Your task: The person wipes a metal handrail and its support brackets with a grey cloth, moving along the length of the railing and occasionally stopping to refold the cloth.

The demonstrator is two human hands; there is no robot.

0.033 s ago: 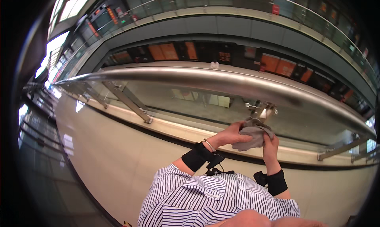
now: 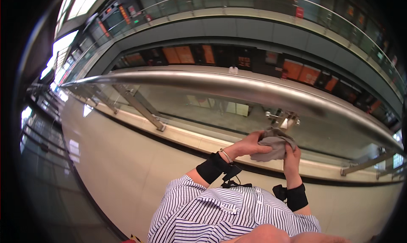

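Observation:
A grey cloth [image 2: 274,150], folded and crumpled, is held in front of my body between both hands. My left hand [image 2: 250,145] is closed on its left side, with the thumb lying across the fabric and the fingers partly hidden behind it. On the right edge, my right hand [image 2: 292,158] pinches the cloth between thumb and fingers. Below the thick metal handrail [image 2: 229,81], the cloth is nearest to a metal post with a shiny bracket [image 2: 286,120]. Black bands wrap both forearms, and a bracelet circles my left wrist.
A glass panel [image 2: 186,111] runs beneath the handrail, with slanted metal posts [image 2: 144,109] along a pale ledge [image 2: 190,138]. Beyond lies an open drop to a lower level. Across it is another glass-railed walkway [image 2: 237,12]. Beige floor [image 2: 114,158] extends to my left.
The surroundings have shifted slightly to the right and down in the view. Both hands keep their hold on the cloth in almost the same pose.

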